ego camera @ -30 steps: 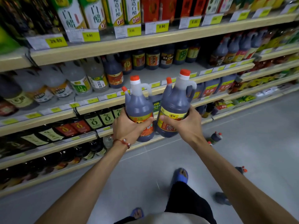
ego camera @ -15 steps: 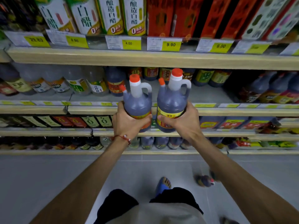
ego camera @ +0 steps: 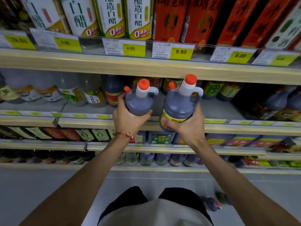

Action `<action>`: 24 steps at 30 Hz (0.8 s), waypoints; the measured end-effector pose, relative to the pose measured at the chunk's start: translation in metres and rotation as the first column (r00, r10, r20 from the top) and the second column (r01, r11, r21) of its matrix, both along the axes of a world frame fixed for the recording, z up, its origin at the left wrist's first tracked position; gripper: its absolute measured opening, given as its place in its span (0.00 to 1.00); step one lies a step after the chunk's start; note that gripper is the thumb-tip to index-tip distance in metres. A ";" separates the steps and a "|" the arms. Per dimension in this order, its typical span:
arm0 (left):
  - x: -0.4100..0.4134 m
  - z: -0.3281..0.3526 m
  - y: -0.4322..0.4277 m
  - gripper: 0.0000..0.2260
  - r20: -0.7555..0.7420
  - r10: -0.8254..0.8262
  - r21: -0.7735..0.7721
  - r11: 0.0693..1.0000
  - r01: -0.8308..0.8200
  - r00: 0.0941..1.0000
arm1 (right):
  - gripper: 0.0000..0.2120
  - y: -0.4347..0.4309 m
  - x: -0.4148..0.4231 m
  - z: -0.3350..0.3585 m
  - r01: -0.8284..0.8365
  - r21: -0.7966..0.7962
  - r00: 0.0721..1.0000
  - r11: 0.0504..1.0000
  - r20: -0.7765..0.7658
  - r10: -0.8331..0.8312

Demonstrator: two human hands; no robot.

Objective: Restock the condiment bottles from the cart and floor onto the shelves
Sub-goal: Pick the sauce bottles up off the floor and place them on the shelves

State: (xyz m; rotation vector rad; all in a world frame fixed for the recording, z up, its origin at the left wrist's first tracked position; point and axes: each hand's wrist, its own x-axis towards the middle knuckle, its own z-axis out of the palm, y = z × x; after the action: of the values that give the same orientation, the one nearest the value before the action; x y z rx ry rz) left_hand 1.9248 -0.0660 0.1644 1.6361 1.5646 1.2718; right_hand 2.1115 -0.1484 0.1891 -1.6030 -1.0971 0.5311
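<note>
I hold two dark jugs with red caps and white handles up at the second shelf. My left hand (ego camera: 128, 119) grips the left jug (ego camera: 140, 100) from below, tilted in over the shelf's front edge (ego camera: 91, 122). My right hand (ego camera: 187, 126) grips the right jug (ego camera: 180, 105) by its yellow-labelled base, just in front of the shelf's edge. Behind both jugs the shelf floor (ego camera: 216, 110) shows bare grey. A dark bottle (ego camera: 112, 92) with a red label stands just left of the left jug.
Pale vinegar bottles (ego camera: 70, 93) fill the shelf's left part; more dark jugs (ego camera: 276, 103) stand at its right. The shelf above (ego camera: 146, 66) hangs close over the caps and carries price tags. Loose bottles (ego camera: 213, 203) lie on the grey floor by my right leg.
I have come closer to the shelves. Both jugs rose and went forward; the left one now leans in over the second shelf's edge.
</note>
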 end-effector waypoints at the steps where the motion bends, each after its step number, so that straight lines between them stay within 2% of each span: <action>1: 0.001 -0.003 0.007 0.43 0.018 0.005 0.013 1.000 -0.005 1.000 | 0.41 0.003 -0.001 -0.003 -0.002 0.011 1.000 1.000 -0.009 0.002; 5: 0.007 -0.016 0.034 0.41 0.059 -0.021 0.060 0.998 0.017 0.998 | 0.40 0.010 -0.005 -0.020 0.012 0.054 0.999 0.998 -0.042 -0.009; 10: 0.014 -0.030 0.063 0.39 0.040 -0.030 0.057 0.998 0.028 0.999 | 0.41 0.019 -0.007 -0.037 0.006 0.103 0.998 0.995 -0.070 0.001; 19: 0.014 -0.051 0.087 0.35 0.092 -0.023 0.006 1.000 0.022 0.996 | 0.42 0.029 -0.015 -0.044 0.011 0.123 0.997 0.992 -0.082 -0.001; 24: 0.014 -0.050 0.089 0.37 0.096 -0.046 -0.045 0.998 0.050 0.994 | 0.40 0.028 -0.022 -0.039 0.010 0.110 0.994 0.994 -0.108 0.002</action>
State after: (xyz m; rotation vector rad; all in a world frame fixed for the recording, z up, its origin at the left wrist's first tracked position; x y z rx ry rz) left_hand 1.9384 0.0233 0.1143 1.5518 1.4788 1.2595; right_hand 2.0898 -0.1200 0.1499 -1.4632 -1.0247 0.5390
